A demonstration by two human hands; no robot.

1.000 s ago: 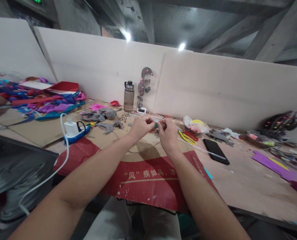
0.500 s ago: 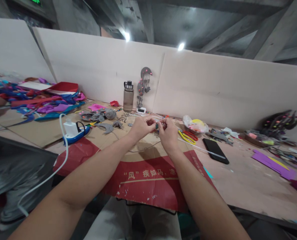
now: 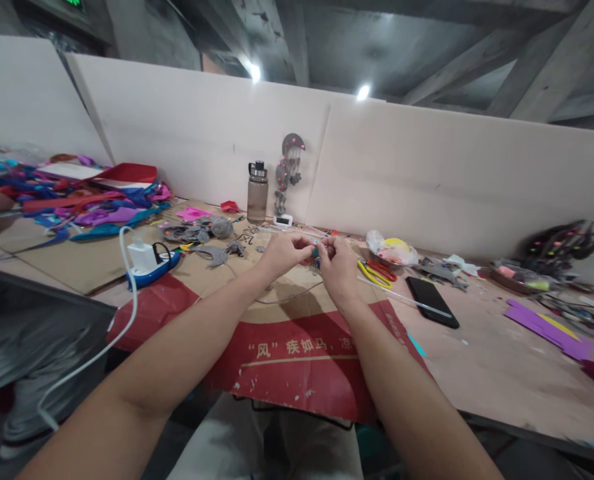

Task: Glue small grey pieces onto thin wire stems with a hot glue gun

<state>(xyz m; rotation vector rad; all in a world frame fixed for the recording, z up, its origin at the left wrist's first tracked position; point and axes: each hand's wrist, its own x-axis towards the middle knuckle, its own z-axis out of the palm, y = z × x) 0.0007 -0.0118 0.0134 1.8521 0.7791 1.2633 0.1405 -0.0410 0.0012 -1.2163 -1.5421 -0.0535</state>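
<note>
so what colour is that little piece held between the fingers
The little piece looks teal, though not much of it shows; best seen in the head view.

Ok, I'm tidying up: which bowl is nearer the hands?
The left bowl: it sits left of the phone, while the right bowl lies right of it.

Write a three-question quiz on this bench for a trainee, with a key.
1. True or false: the phone lies to the right of the yellow-handled tool.
2. What stands just left of the grey crescent ornament? A) a laptop B) a bottle C) a lamp
3. Fill in: between the fingertips of the left hand and right hand is a small ____ piece.

Key: 1. True. 2. B. 3. Teal.
</note>
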